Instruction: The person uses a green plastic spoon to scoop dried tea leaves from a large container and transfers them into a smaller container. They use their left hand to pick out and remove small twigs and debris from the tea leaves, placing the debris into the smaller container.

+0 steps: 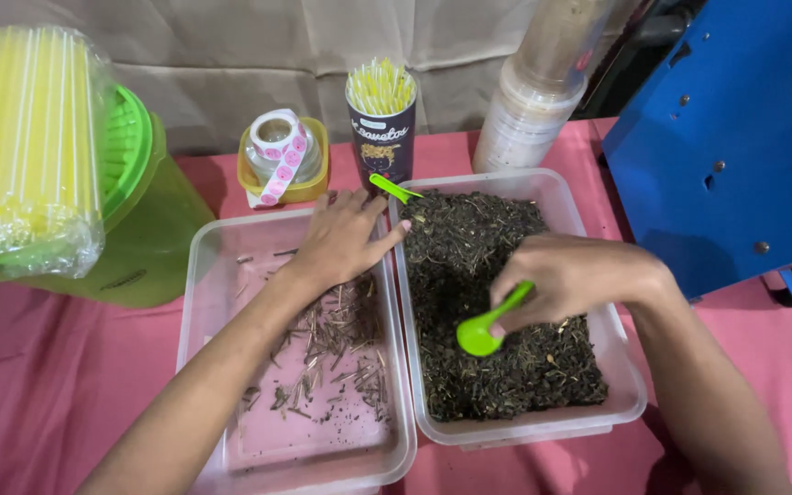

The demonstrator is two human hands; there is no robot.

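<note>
A green plastic spoon [486, 328] was pinched in the right hand [570, 275], bowl just below the fingertips over dried tea leaves [488, 275]. The left hand [341, 240] was laid flat, fingers loosely spread, holding nothing, on the clear tubs' [396, 302] rims.

Both forearms are bare up to the picture's lower edge, with no sleeve, watch or bracelet showing. The left hand [341, 240] and right hand [572, 275] wear no gloves or rings. The fingers [394, 233] have short, plain nails.

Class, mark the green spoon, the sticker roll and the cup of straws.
green spoon [478, 335], head view, on its bowl.
sticker roll [279, 137], head view, on its upper band.
cup of straws [382, 142], head view, on the cup's dark side.
</note>
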